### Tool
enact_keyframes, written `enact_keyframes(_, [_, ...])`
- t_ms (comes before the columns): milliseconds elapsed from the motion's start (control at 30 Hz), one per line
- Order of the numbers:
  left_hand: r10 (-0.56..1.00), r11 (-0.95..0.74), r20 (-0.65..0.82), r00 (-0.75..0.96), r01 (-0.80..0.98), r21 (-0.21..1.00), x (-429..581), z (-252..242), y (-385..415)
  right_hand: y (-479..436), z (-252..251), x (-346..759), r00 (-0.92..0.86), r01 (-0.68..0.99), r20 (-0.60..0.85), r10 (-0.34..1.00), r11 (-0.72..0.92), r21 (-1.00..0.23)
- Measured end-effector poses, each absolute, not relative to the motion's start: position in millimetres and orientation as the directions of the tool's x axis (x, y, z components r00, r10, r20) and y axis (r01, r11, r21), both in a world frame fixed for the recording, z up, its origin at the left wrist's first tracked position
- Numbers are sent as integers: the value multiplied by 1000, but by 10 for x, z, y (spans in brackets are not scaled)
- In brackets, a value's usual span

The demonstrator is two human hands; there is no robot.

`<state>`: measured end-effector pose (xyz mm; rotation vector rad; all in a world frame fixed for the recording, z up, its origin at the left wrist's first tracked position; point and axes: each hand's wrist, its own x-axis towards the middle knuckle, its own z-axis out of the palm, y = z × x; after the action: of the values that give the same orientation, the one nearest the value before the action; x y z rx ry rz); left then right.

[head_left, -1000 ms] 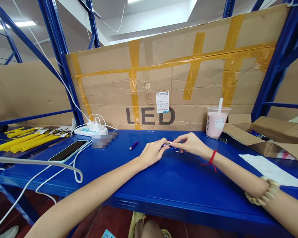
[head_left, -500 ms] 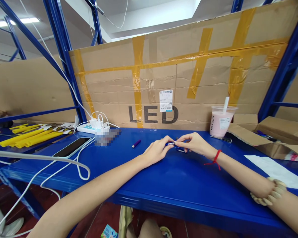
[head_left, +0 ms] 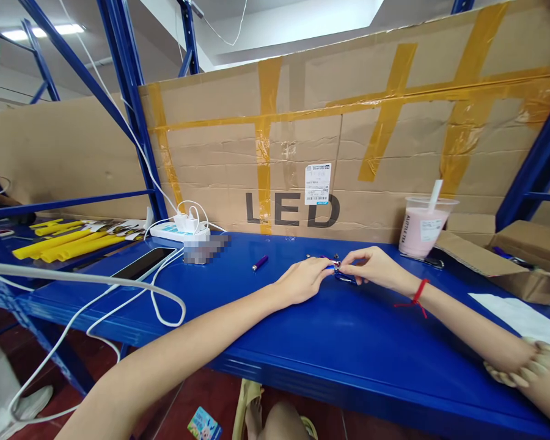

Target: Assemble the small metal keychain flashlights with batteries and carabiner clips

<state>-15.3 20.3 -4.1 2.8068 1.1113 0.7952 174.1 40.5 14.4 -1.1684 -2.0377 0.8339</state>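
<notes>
Both bare arms reach in over the near edge of the blue metal counter (head_left: 330,354). The left hand (head_left: 305,281) and the right hand (head_left: 373,267) meet at the fingertips, the fingers of each pinched shut on a small blue-and-silver cylindrical piece (head_left: 334,266) at mid-counter. A short purple cylinder (head_left: 260,263) lies near it, to the left. Farther left sit a dark-screened phone (head_left: 143,264) and a white power strip (head_left: 179,232). Farther right stands a clear plastic cup of pink drink (head_left: 422,227). Behind them all leans a taped brown cardboard sheet marked LED (head_left: 348,140).
</notes>
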Motion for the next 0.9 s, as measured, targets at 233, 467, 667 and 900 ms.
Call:
enact_keyframes(233, [625, -774, 413, 663, 595, 215, -187, -41, 183, 392, 113, 1743, -514, 481, 207, 833, 479, -734])
enact_keyframes(467, [631, -772, 396, 667, 587, 243, -206, -35, 180, 343, 96, 1730, -584, 529, 183, 791, 542, -653])
enact_keyframes(667, [645, -763, 351, 679, 601, 239, -222, -54, 205, 342, 79, 1735, -649, 588, 239, 722, 676, -445])
enact_keyframes(900, [669, -739, 406, 623, 619, 267, -214, -54, 184, 272, 119, 1684, -645, 566, 323, 692, 717, -406])
